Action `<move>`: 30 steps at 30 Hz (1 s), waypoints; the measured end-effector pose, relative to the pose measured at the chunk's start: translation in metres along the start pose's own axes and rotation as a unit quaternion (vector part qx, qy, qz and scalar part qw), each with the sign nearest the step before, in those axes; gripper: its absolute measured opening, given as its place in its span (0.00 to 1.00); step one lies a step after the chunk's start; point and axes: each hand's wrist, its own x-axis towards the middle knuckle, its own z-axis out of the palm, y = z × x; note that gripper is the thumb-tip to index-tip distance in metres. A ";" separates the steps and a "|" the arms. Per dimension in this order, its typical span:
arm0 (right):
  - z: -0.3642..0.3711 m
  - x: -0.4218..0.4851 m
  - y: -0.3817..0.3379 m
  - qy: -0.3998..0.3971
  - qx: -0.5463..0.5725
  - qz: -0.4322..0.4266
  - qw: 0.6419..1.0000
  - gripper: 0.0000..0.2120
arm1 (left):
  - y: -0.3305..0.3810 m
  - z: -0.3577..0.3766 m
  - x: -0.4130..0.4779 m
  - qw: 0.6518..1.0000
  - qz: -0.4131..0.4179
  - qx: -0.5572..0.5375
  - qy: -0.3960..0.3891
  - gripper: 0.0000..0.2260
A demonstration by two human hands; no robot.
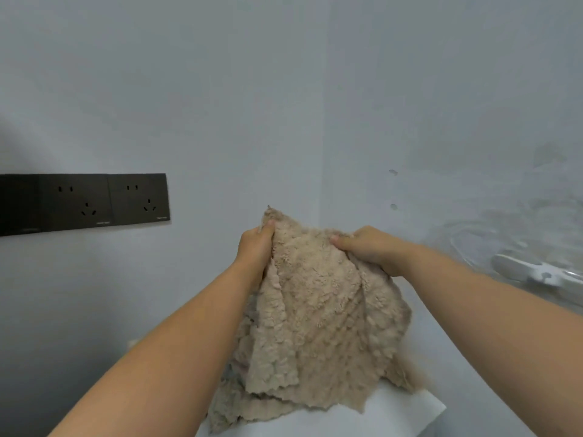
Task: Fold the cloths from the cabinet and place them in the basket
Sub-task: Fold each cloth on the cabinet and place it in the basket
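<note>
Both hands were on the beige fluffy cloth (318, 310), which was held up mid-scene. The left hand (257, 244) pinched the top left corner, thumb on the front face. The right hand (366, 247) gripped the upper edge further right, fingers curled into the pile. The lower layers hung down and bunched on the flat white surface (410, 414) at the near side.

Risks, my read:
- The grips looked uneven, left on a corner and right apparently mid-edge, so a fold from there would likely have come out skewed.
- The cloth looked doubled or tangled below, so a hidden layer could have dragged and spoiled the fold.
- The near hem hung past the surface's near-left edge, so a slack release could have let it slide off.
- The thick, limp pile probably wouldn't have held a crease without pressing.

The surface was plain, smooth and white, set into a room corner, and only part of it showed. The walls were pale grey-blue painted walls (220, 89). A dark double-socket panel (85, 201) sat far left, and a blurred white object (536, 272) at right couldn't be identified. No basket was in view.
</note>
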 end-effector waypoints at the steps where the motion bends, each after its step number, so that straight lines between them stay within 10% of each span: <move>1: -0.004 0.014 0.005 -0.027 0.011 0.004 1.000 0.22 | -0.004 0.009 0.013 0.999 -0.019 -0.018 -0.019 0.14; 13: -0.020 0.081 -0.016 -0.096 0.149 0.044 0.983 0.14 | 0.014 0.050 0.069 0.983 -0.109 0.001 -0.145 0.09; 30: -0.081 -0.017 -0.044 -0.139 -0.061 -0.024 0.988 0.17 | 0.082 -0.019 -0.007 0.983 0.108 0.147 -0.027 0.09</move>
